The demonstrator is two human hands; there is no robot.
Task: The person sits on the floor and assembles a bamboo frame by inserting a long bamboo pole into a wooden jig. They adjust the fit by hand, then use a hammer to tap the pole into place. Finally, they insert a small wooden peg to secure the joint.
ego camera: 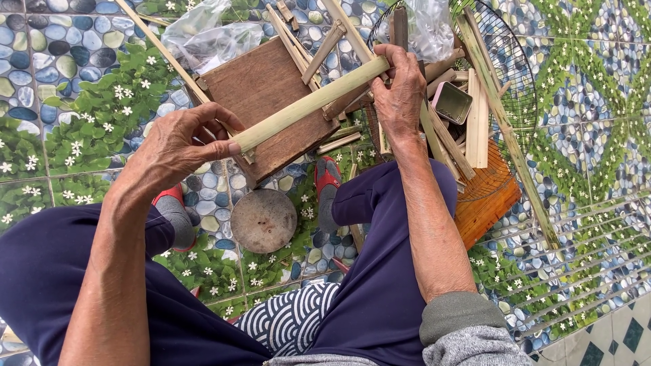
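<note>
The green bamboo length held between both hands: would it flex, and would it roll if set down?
The bamboo length looks thick and straight between the left hand and right hand, so probably stiff. Its round section suggests it would roll on the wooden board. Its smooth skin may be somewhat slippery.

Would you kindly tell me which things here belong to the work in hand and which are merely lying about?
In hand:
bamboo stick, gripped by the left hand and right hand

Lying about:
wooden board
round wooden block
small metal tin
wire basket
plastic bag
</note>
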